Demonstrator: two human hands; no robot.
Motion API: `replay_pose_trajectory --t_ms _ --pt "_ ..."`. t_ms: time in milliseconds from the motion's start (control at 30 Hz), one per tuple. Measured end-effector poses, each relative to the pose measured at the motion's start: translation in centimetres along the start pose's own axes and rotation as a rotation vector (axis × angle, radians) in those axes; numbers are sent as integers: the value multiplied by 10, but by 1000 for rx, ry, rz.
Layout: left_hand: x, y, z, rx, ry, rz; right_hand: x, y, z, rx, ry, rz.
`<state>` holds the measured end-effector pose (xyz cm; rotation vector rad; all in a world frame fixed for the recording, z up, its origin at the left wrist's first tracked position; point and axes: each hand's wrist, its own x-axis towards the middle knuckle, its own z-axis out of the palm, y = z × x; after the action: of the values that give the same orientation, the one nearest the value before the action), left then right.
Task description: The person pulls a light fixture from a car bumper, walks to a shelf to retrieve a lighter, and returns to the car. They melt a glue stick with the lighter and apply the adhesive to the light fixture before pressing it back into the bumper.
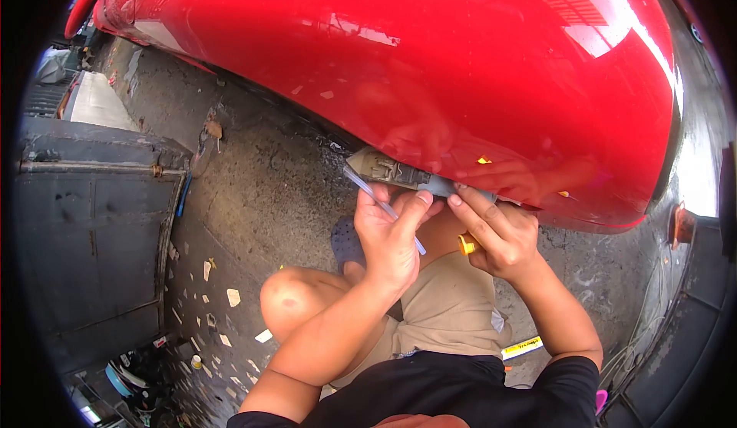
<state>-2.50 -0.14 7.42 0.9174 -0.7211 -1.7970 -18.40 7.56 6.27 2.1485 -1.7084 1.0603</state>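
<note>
Rough grey concrete floor [269, 190], pale scraps [232, 297] scattered on it, dark metal cabinet [92, 236] at left, daylight glare at right.

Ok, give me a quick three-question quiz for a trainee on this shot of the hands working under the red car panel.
1. True or false: the left hand holds a thin pale rod.
2. What colour is the small object tucked in the right hand? A blue, B yellow, C green.
3. Fill in: the grey part sits at the ___ edge of the red car panel.
Key: 1 true; 2 B; 3 lower.
</note>
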Motion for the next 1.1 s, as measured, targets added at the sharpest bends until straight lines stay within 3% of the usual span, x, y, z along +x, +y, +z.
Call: replay_pose_trajectory --t_ms 300,433,467,567,700,800,867,967,1033,1100 --pt "-10 9 -14 -18 36 -54 -25 -1 2 110 281 -57" --pt "-19 8 -38 19 19 -10 -32 -21 0 210 292 165" --pt "-22 6 -35 30 91 46 -41 -23 1 299 245 184" --pt "-36 19 -60 9 -16 90 -47 -34 7 673 237 187" --pt "-56 47 -98 656 -57 302 -50 -76 15 872 -57 478" --pt "-61 82 -106 984 -94 509 -47 -98 14 1083 -504 744" --pt "-59 96 -127 1134 -112 618 -41 -108 33 1126 -554 680" --pt "-61 94 -151 1109 -14 663 -23 -125 31 1064 -624 680" --pt "-63 76 -172 801 39 553 -17 -131 33 983 -606 639" --pt "-62 67 -185 441 -4 462 -27 -130 38 923 -390 647"
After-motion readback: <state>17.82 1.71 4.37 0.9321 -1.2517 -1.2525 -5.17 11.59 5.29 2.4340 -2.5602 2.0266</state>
